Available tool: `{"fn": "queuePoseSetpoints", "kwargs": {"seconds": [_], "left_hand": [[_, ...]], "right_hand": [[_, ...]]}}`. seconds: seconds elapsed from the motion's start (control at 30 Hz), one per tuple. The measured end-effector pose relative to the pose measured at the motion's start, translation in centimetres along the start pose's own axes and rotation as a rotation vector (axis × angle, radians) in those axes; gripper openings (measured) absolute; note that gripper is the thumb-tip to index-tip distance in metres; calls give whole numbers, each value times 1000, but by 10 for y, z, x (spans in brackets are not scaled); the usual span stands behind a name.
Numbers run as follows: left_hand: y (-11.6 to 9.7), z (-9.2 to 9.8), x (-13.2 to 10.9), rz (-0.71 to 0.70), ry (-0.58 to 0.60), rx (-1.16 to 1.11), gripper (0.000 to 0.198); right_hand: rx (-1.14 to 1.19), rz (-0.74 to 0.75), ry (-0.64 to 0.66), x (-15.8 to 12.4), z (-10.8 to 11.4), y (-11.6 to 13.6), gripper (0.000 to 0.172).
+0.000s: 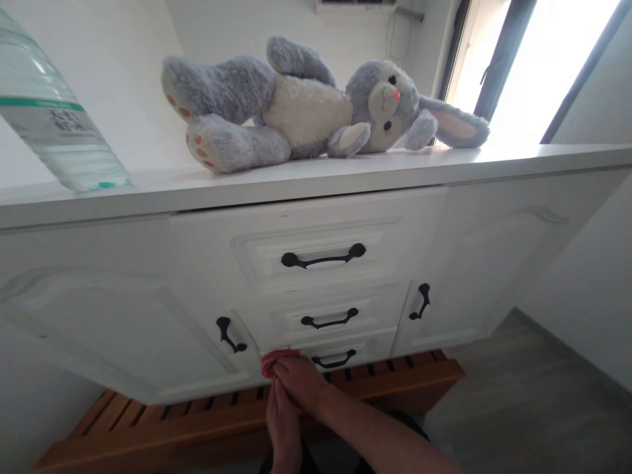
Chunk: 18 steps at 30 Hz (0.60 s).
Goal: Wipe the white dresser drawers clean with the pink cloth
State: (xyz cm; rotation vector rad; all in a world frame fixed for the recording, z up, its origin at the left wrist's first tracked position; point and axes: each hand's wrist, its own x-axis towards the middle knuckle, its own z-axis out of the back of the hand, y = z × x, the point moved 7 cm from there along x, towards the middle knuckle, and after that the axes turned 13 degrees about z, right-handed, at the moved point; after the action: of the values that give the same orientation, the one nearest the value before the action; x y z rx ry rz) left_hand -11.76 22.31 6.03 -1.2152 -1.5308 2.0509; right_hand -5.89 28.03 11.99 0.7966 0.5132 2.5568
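Red cloth (pixel 273 361) pressed against the lower left corner of the bottom drawer (pixel 340 352), low on the front of a white cabinet (pixel 123 309), just left of that drawer's black handle (pixel 334 361). Right hand (pixel 302 383) laid over the cloth, fingers curled down onto it and holding it to the panel; only a small bunched edge of red shows past the fingertips. Left hand (pixel 282 424) directly beneath, touching the right one, fingers stretched upward and close together; cannot tell whether they grip anything or reach the cloth. Right forearm (pixel 385 438) runs down to the lower right edge of the view.

Above the bottom drawer, two more drawers stacked, each with a black curved handle, the top one (pixel 323 258) the widest. A door on either side, each with a short black handle next to the drawer column. Moulded white panels throughout.

Under the cabinet, a slatted wooden platform (pixel 197 421), orange-brown, sticking out in front of the base. Grey floor (pixel 533 395) to the right, white wall beyond it.

On the cabinet top (pixel 306 178), a grey and cream plush rabbit (pixel 306 105) lying on its side, feet to the left, long ear trailing to the right. Well apart at the far left, a large clear water bottle (pixel 49 112) with a green-banded label. Bright window (pixel 538 59) with dark frame behind, upper right.
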Motion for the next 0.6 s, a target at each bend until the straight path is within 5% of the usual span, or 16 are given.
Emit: {"fn": "queuePoseSetpoints", "kwargs": {"seconds": [0.2, 0.3, 0.43, 0.6], "left_hand": [[47, -147, -83, 162, 449, -242, 62], [61, -211, -116, 277, 740, -347, 61], [91, -238, -117, 447, 833, -425, 50], [134, -228, -89, 668, 746, -460, 16]], "right_hand": [[-35, -229, -122, -145, 124, -41, 35], [-106, -321, -188, -202, 164, -64, 43], [-109, -470, -165, -239, 148, -96, 45], [-34, -633, -105, -243, 83, -118, 39]]}}
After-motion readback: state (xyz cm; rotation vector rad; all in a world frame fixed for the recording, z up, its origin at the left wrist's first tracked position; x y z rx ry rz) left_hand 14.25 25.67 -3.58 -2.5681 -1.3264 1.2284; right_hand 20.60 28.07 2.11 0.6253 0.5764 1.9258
